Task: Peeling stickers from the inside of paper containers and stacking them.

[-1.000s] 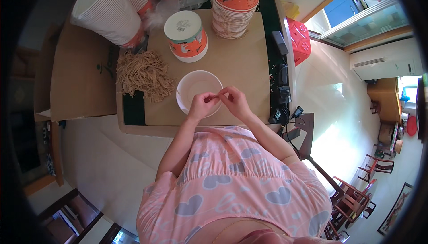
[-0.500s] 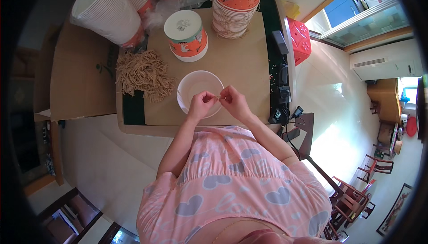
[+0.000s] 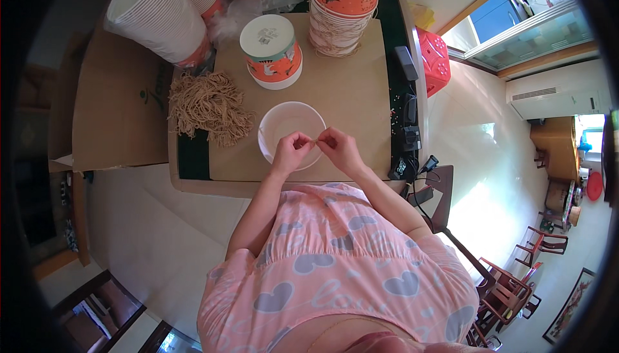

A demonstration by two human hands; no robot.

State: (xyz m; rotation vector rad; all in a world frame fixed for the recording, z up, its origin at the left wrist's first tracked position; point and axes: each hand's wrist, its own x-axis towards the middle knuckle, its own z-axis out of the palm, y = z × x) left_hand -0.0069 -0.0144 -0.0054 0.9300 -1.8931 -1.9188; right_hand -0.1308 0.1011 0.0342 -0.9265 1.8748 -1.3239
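A white paper bucket (image 3: 287, 119) stands open-side up near the table's front edge. Over its near right rim my left hand (image 3: 291, 152) and my right hand (image 3: 340, 152) meet, fingertips pinched together. Between them shows a short bit of tan cord (image 3: 315, 141); most of it is hidden by my fingers. To the left lies a loose heap of the same tan cord (image 3: 209, 105). Beyond the bucket, an upside-down orange and green printed bucket (image 3: 274, 63) sits with its pale base up.
Nested buckets (image 3: 338, 27) with cords about them stand at the back right. More white bucket stacks (image 3: 158, 18) and clear plastic film (image 3: 248, 8) fill the back left. Black adapters and cables (image 3: 409, 135) line the right edge. A cardboard box (image 3: 116, 101) is left of the table.
My hands stay pinched over the bucket's rim, with only slight finger movement. The whole view has shifted a little; nothing else has visibly moved.
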